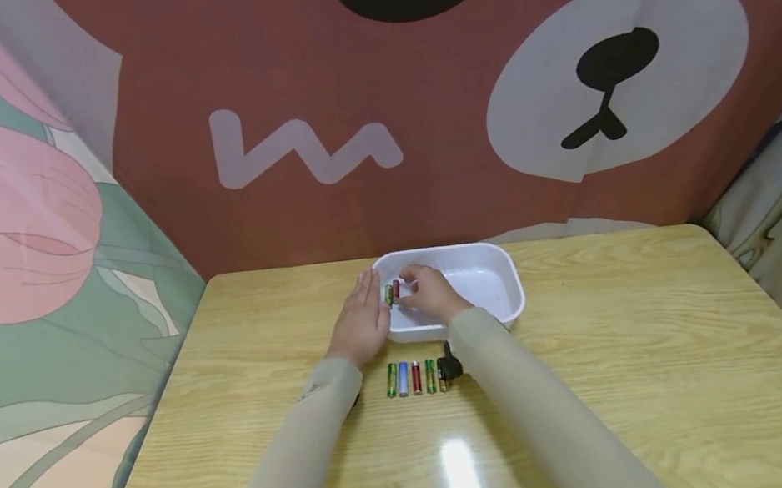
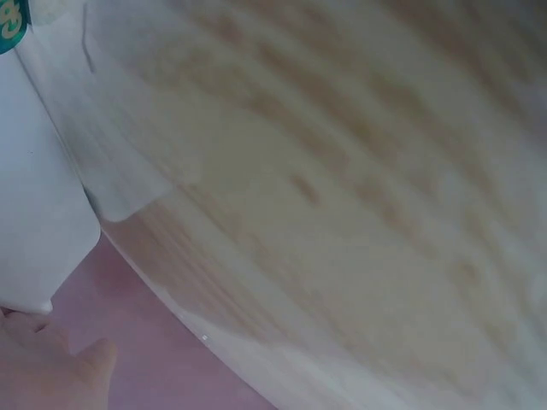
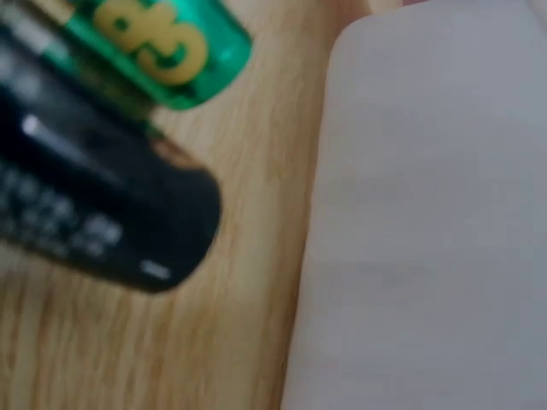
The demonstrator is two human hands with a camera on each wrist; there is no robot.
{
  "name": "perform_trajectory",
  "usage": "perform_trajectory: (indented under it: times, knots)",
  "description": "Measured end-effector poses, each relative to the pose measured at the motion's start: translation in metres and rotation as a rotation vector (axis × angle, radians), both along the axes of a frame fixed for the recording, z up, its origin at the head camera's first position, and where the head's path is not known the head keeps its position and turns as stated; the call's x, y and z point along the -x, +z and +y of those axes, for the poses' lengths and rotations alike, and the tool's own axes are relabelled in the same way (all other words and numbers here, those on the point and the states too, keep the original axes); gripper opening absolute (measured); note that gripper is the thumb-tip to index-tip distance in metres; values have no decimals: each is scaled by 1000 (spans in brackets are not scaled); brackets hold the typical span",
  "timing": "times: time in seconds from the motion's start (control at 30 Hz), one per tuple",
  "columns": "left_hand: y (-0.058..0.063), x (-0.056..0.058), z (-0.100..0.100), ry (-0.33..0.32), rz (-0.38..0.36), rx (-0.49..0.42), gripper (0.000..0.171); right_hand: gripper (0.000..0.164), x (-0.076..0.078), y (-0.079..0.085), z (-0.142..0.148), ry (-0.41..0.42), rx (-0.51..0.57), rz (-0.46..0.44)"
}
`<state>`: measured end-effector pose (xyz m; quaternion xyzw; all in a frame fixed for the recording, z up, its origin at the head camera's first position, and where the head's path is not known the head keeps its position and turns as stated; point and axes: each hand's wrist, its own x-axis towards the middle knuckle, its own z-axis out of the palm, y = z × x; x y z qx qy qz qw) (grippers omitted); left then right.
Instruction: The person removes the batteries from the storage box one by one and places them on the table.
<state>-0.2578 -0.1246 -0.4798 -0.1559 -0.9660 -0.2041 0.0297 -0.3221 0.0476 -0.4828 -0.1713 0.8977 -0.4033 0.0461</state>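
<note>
My left hand (image 1: 360,320) lies with straight fingers along the left side of a white plastic tray (image 1: 509,273). Reaching into the tray, my right hand (image 1: 432,293) has its thumb and forefinger at the two ends of a red battery (image 1: 396,288). A green battery (image 1: 388,295) lies just left of it, beside the tray's left wall. In front of the tray, several more batteries form a row: green (image 1: 392,380), blue (image 1: 403,379), red (image 1: 416,378), green (image 1: 429,376) and a dark one (image 1: 443,374), partly covered.
A black wrist camera (image 1: 452,363) overlaps the right end of the row. The wooden table (image 1: 643,358) meets a patterned cloth backdrop (image 1: 443,185) just behind the tray. More printed cloth (image 1: 32,331) hangs at the left.
</note>
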Motion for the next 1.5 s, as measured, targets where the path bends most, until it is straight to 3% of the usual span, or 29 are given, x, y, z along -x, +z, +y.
perform_trajectory:
  times: [0.37,0.83,1.27,1.5]
  knots:
    - [-4,-5,1,9,7,1,61,52,-4,-5,-3,-9,-42,-62]
    - [-6,1,-2,-10,60,-12,60,50,5,-10,-8,83,-228,120]
    - [-4,1,-1,7,38,1,61,40,-1,-3,-9,66,-271,96]
    - [-4,1,-1,0,33,1,61,34,-2,-3,-8,45,-233,102]
